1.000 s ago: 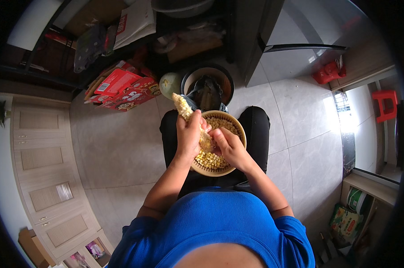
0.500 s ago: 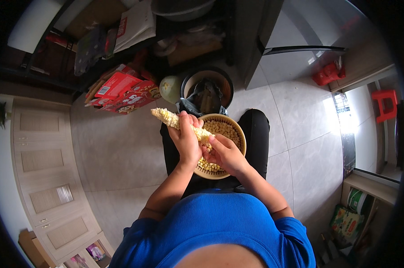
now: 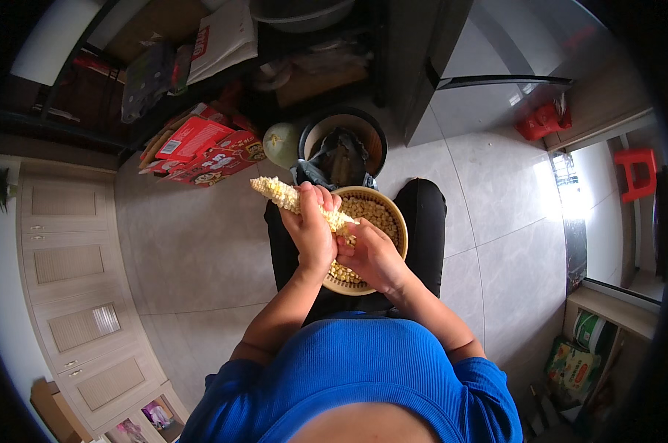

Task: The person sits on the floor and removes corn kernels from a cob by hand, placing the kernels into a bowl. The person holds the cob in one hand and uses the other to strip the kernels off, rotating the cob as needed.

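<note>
My left hand (image 3: pixel 312 235) is wrapped round a corn cob (image 3: pixel 276 193), which slants from upper left to lower right. Most of the cob's far part looks stripped and pale, with a few yellow bits on it. At the cob's near end, the curled fingers of my right hand (image 3: pixel 376 258) press against it; the fingertips are partly hidden. Both hands are above a round tan basket (image 3: pixel 403 235) resting between my thighs. Loose yellow corn kernels (image 3: pixel 372 213) lie inside it.
Just beyond the basket stands a round bin (image 3: pixel 381 140) with a dark plastic bag (image 3: pixel 326 171) in it. A pale green melon (image 3: pixel 280 145) and red cardboard boxes (image 3: pixel 219 161) are to its left. Cabinets (image 3: pixel 70 264) line the left side; a red stool (image 3: pixel 635 174) is far right.
My right hand has turned slightly, its thumb and fingers shifting along the cob's near end. The left hand keeps its hold, and the cob has barely moved.
</note>
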Demonstrator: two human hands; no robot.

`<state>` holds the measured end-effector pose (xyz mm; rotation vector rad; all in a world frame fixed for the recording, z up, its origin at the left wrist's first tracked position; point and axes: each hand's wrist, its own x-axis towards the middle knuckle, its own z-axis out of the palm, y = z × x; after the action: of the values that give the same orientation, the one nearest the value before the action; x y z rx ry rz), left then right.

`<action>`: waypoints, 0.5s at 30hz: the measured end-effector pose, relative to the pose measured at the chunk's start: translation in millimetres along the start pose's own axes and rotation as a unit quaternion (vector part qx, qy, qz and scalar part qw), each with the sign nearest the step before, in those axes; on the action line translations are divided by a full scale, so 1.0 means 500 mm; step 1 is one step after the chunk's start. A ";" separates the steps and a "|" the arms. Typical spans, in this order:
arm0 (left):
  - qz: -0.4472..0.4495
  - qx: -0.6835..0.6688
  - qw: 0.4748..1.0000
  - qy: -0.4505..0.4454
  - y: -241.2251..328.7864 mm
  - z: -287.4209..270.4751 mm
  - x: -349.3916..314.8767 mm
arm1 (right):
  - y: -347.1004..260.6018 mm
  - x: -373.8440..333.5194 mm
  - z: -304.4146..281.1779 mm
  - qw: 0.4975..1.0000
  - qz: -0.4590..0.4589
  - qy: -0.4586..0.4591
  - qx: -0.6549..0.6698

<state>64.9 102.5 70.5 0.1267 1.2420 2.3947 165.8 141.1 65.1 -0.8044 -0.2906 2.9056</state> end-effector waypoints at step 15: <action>-0.063 0.052 0.995 0.054 -0.004 -0.011 0.006 | 0.019 0.016 -0.026 0.976 -0.097 0.025 -0.195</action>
<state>61.4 100.6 65.4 -0.0494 1.3811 2.2557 165.1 135.3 47.9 -0.8412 -0.9010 2.6745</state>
